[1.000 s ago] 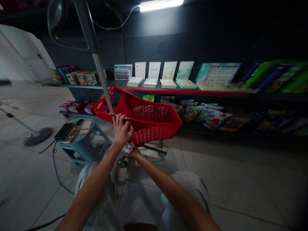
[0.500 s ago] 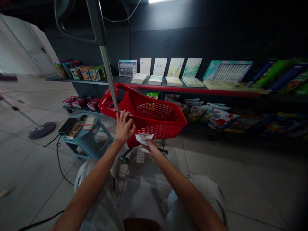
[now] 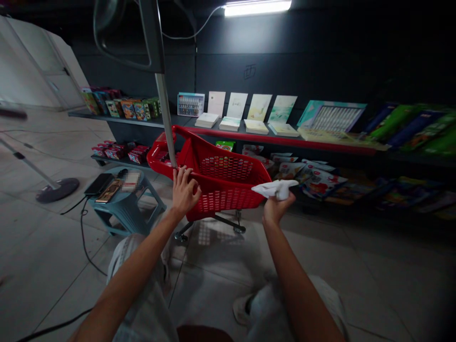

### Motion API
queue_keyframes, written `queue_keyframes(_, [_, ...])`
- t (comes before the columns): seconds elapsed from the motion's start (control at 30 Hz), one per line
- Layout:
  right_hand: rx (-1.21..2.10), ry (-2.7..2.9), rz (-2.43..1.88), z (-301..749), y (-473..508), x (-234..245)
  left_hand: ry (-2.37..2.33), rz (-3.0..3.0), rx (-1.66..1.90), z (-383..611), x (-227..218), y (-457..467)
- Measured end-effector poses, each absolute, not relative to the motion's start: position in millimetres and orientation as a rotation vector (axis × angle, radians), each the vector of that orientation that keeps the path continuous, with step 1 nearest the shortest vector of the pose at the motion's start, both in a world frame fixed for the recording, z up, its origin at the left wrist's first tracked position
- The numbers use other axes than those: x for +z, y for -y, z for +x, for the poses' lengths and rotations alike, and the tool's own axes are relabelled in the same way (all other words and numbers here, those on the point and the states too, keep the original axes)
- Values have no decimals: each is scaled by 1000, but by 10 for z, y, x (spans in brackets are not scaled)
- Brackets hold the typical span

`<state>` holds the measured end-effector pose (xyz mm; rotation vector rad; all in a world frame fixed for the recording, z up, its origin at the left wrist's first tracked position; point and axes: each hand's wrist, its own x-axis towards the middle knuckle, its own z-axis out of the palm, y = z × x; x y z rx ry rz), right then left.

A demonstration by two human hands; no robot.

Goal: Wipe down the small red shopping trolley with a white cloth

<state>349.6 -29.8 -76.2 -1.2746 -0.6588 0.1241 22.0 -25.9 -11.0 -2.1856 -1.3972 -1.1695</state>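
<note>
A small red plastic shopping cart [image 3: 228, 178] on wheels stands on the tiled floor in front of me. My left hand [image 3: 184, 190] grips the near rim of its basket, fingers curled over the edge. My right hand [image 3: 276, 209] is closed on a crumpled white cloth [image 3: 275, 188] and holds it at the cart's right front corner. My knees in light trousers show below.
A metal pole [image 3: 166, 118] of a stand rises just behind the cart's handle. A teal stool [image 3: 128, 202] with phones stands at left, cables trailing on the floor. Dark shelves [image 3: 285, 140] along the wall hold books, boxes and packets. A fan base [image 3: 55, 190] sits far left.
My right hand with the white cloth has moved from under the cart's near side up and right to its front corner. My left hand has stayed on the rim.
</note>
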Motion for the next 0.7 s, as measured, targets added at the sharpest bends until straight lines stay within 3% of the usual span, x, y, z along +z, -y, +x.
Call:
queue_keyframes(0.1, [-29, 867, -1338, 3572, 318, -703, 1393, -2186, -1168, 227, -108, 285])
queue_keyframes(0.3, [-7, 1493, -1415, 3354, 391, -630, 1416, -2186, -1184, 255, -94, 335])
queue_keyframes(0.7, [-30, 1583, -1651, 3228, 352, -446, 1399, -2161, -1205, 266, -131, 356])
